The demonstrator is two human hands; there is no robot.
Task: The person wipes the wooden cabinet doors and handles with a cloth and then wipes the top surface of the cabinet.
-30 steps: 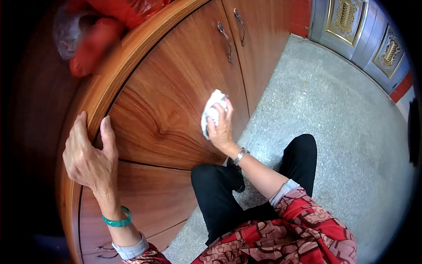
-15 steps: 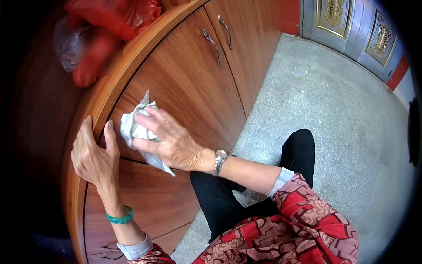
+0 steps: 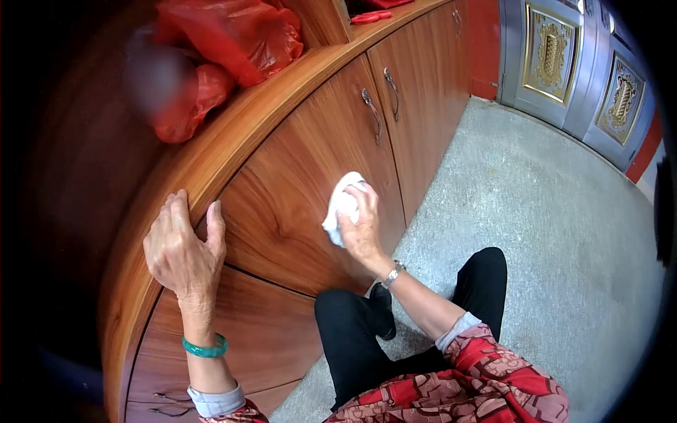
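Observation:
My right hand has a crumpled white cloth gripped in its fingers, pressed against the front of a brown wooden cabinet door. Part of the cloth is hidden under the fingers. My left hand lies over the rounded edge of the cabinet top, its fingers stretched out on the wood and its thumb apart on the front side. Beyond my right hand are two curved metal handles, the nearer one on the same door.
Red plastic bags sit on the cabinet top at upper left. Below my left hand is a lower wooden front with another handle. Grey speckled floor stretches right to a metal door with gold panels. My bent knees are close to the cabinet.
My right hand has moved the cloth rightward across the door, away from my left hand. My left hand keeps its place on the edge. The view has shifted, showing more of the cabinet top.

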